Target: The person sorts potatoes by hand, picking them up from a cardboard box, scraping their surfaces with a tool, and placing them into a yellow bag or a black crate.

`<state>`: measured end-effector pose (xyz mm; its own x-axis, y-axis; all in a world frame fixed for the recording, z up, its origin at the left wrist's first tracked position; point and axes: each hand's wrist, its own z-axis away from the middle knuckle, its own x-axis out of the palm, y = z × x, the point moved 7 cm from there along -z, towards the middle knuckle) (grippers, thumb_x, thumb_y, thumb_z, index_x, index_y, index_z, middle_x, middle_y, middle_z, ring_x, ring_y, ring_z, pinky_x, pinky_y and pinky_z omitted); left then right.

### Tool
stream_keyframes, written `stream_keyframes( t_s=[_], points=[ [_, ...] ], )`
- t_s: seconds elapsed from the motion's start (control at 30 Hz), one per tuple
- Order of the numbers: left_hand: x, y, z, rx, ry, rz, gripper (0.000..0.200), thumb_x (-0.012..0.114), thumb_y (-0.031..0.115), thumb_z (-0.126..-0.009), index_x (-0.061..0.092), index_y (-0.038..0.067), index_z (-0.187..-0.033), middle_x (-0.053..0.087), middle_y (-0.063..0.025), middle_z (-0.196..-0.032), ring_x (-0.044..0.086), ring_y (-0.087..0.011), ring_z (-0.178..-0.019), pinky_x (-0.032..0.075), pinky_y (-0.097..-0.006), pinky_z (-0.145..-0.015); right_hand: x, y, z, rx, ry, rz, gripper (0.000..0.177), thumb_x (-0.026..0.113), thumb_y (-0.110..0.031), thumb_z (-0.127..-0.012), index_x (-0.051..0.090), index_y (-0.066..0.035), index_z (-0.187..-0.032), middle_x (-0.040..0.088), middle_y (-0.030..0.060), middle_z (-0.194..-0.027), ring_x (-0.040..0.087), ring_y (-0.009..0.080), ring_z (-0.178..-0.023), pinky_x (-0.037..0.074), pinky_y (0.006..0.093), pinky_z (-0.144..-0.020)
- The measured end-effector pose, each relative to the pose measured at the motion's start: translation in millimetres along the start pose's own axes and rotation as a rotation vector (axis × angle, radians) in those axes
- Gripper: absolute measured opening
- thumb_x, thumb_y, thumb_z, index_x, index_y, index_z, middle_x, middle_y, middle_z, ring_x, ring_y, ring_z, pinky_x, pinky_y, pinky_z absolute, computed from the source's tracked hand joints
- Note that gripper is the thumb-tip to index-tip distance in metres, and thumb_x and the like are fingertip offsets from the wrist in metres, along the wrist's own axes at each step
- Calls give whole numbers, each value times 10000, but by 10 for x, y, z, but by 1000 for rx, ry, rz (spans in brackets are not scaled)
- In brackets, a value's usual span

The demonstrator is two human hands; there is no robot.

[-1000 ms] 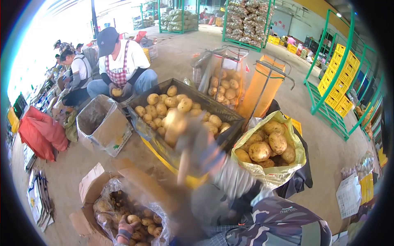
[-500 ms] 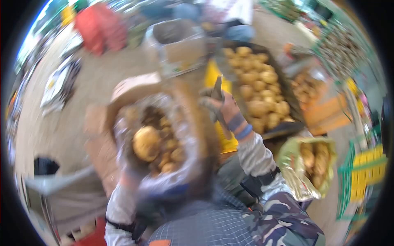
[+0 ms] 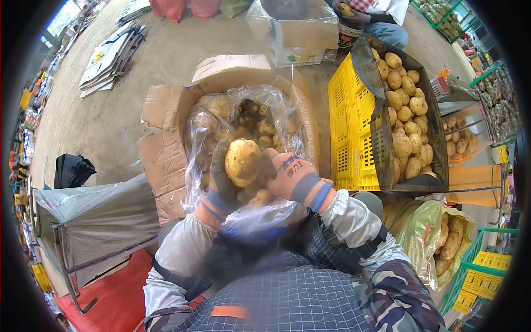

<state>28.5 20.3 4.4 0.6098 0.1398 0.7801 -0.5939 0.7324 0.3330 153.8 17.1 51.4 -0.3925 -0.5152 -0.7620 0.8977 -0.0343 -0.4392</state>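
A large pale potato (image 3: 242, 162) with soil marks is held in my left hand (image 3: 222, 176), its grey glove fingers wrapped around the left side. Close against the potato's right side is my right hand (image 3: 293, 174), in an orange-backed glove with dark writing and a blue cuff band. Its fingers are curled, and what lies inside them is hidden. Both hands are over an open cardboard box (image 3: 166, 177) lined with clear plastic (image 3: 293, 119). Inside the box lie more soil-covered potatoes (image 3: 265, 127), partly covered by my hands and the plastic.
Right of the box stands a yellow crate (image 3: 351, 124) with a dark liner, full of potatoes (image 3: 406, 110). A green-gold bag (image 3: 406, 238) of potatoes is nearer me. Another plastic-lined box (image 3: 296, 41) and a person (image 3: 381, 27) are ahead. Flattened cartons (image 3: 110, 58) lie left.
My right hand has come left from beside the crate to the potato; a dark pointed thing showed at it earlier and is out of sight now. My left hand still holds the potato.
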Motion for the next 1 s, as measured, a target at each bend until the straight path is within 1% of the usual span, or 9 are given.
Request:
stream_keyframes(
  t_s=[0.2, 0.3, 0.43, 0.53, 0.6, 0.67, 0.77, 0.87, 1.0],
  points=[
    [-55, -42, -123, -76, 132, -3, 784, 430, 798, -890, 649, 79, -1115, 678, -139, -821, 547, -185, -438, 375, -253, -315, 49, -42, -79, -41, -93, 110, 459, 620, -263, -929, 518, -30, -1312, 670, 202, -1207, 642, 347, -1153, 500, 412, -999],
    [-78, -21, -221, -53, 124, -32, 758, 418, 768, -917, 642, 76, -1131, 687, -135, -866, 579, -193, -497, 406, -256, -349, 50, 26, -136, -9, -124, 100, 653, 658, -305, -869, 462, -12, -1419, 639, 230, -1270, 635, 392, -1152, 507, 445, -997],
    [-100, 70, -366, -59, -243, 35, 647, 465, 629, -982, 609, 75, -1283, 680, -125, -1176, 678, -273, -997, 574, -387, -858, 120, 508, -382, -53, 241, -182, 619, 667, -279, -890, 492, 28, -1398, 621, 249, -1283, 607, 355, -1198, 493, 393, -1012],
    [-61, 147, -290, -15, -295, -94, 638, 495, 594, -986, 587, 57, -1317, 676, -122, -1185, 673, -260, -1004, 567, -378, -860, 135, 792, -585, -84, 228, -586, 659, 708, -275, -871, 485, 8, -1422, 618, 244, -1266, 612, 346, -1176, 492, 387, -1011],
    [35, 190, -199, 130, -126, -296, 524, 434, 471, -1036, 586, 40, -1292, 682, -122, -1062, 650, -228, -771, 529, -313, -629, 202, 842, -593, -84, 214, -751, 652, 724, -262, -866, 495, 6, -1415, 633, 227, -1234, 622, 328, -1149, 497, 388, -1000],
    [38, 328, -142, 379, -63, -662, 444, 407, 365, -1066, 580, 26, -1294, 683, -123, -1036, 651, -212, -721, 529, -290, -583, 249, 841, -591, -82, 220, -838, 637, 731, -247, -866, 505, 10, -1402, 642, 207, -1212, 629, 302, -1129, 505, 387, -977],
    [63, 502, -50, 652, -99, -1083, 399, 422, 279, -1075, 553, 13, -1343, 669, -122, -1156, 662, -214, -937, 550, -313, -801, 148, 743, -447, -19, 29, -989, 592, 733, -222, -866, 532, 18, -1369, 666, 178, -1166, 643, 263, -1095, 523, 384, -925],
    [274, 503, 59, 485, -128, -766, 466, 471, 329, -1058, 508, 22, -1408, 641, -103, -1262, 637, -203, -1088, 522, -317, -930, 76, 561, -330, -42, -120, -1111, 531, 721, -182, -862, 566, -3, -1338, 691, 160, -1102, 665, 272, -1033, 536, 381, -878],
    [28, 295, -88, 372, -220, -373, 576, 538, 432, -1026, 468, 61, -1461, 615, -82, -1315, 624, -189, -1121, 520, -341, -948, -112, 300, -164, -418, 394, -472, 467, 687, -144, -854, 602, -57, -1305, 703, 180, -1075, 660, 330, -1039, 532, 403, -893]
  ],
)
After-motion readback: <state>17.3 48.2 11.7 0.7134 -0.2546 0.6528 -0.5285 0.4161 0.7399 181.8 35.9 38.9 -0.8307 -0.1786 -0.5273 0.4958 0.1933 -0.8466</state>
